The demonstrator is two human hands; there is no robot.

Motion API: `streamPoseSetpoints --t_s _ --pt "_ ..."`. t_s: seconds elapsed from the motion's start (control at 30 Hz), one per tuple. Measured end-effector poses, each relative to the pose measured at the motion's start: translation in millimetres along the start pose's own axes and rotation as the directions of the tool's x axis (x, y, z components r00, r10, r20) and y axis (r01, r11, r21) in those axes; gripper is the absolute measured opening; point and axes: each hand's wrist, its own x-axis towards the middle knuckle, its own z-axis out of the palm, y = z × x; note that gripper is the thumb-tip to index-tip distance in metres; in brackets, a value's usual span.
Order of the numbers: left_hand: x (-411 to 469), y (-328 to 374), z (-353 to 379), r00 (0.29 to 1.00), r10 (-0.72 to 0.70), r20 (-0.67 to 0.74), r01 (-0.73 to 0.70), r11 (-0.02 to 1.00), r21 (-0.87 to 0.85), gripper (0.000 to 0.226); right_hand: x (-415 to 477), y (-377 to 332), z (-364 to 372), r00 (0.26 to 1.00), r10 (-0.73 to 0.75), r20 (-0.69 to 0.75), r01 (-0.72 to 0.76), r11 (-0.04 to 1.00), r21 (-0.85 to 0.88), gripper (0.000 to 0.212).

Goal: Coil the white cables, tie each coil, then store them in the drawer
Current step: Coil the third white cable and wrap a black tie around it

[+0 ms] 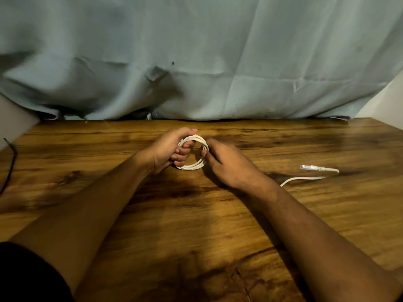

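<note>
A white cable is wound into a small coil [195,164] of several loops, held just above the wooden table [196,225] near its far middle. My left hand [169,149] grips the coil's left side, thumb on top and fingers through the ring. My right hand [226,164] pinches the coil's right side. The cable's loose tail [305,178] comes out from under my right wrist and lies on the table to the right, ending in a clear plug [307,167]. No drawer is in view.
A pale blue cloth [196,62] hangs behind the table's far edge. A dark thin cord [11,164] lies at the table's left edge. A white wall shows at the far right.
</note>
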Motion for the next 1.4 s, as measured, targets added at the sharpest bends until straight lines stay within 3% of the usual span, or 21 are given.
streamPoseSetpoints --t_s 0.13,0.23,0.37,0.5,0.63,0.83,1.1,1.27,1.4 --pt "1.1 -2.0 -1.3 0.999 0.032 -0.041 -0.030 0.998 0.047 0.053 -3.5 -6.0 4.1 1.000 0.018 -0.007 -0.018 0.997 -0.078 0.023" --pt "1.1 -2.8 -0.9 0.996 0.050 -0.069 -0.044 0.996 0.083 0.050 -7.0 -9.1 0.0 1.000 -0.001 -0.020 0.000 0.999 -0.039 0.026" --pt "-0.1 2.3 5.9 0.989 0.103 -0.109 -0.082 0.981 0.177 0.050 -4.6 -9.7 -6.1 1.000 -0.011 0.012 0.013 0.986 -0.164 0.028" --pt "0.7 19.0 12.5 0.969 0.192 -0.153 -0.159 0.966 0.204 0.054 0.2 -13.0 -14.1 0.995 -0.050 -0.087 0.033 0.982 -0.184 0.025" --pt "-1.4 3.8 9.8 0.979 0.139 -0.151 -0.100 0.965 0.241 0.056 -3.3 -13.2 -6.5 1.000 -0.001 0.031 0.008 0.977 -0.215 0.023" --pt "-3.2 -0.6 11.9 0.979 0.160 -0.128 -0.120 0.955 0.272 0.052 -3.0 -5.4 -5.5 0.999 0.000 0.050 0.010 0.979 -0.205 0.023" --pt "-1.4 -0.4 7.8 0.988 0.120 -0.093 -0.093 0.964 0.250 0.046 -5.0 5.6 -8.1 0.998 -0.041 -0.038 0.041 0.999 -0.004 0.036" --pt "1.6 0.3 2.4 0.996 0.075 -0.056 -0.063 0.979 0.193 0.044 0.0 4.2 -2.1 1.000 -0.007 -0.019 0.005 0.998 -0.063 0.032" --pt "-3.7 -2.7 -4.4 0.998 0.027 0.055 -0.030 0.998 0.056 0.041 4.8 0.7 1.9 0.999 0.011 -0.036 -0.015 0.993 -0.115 0.028"
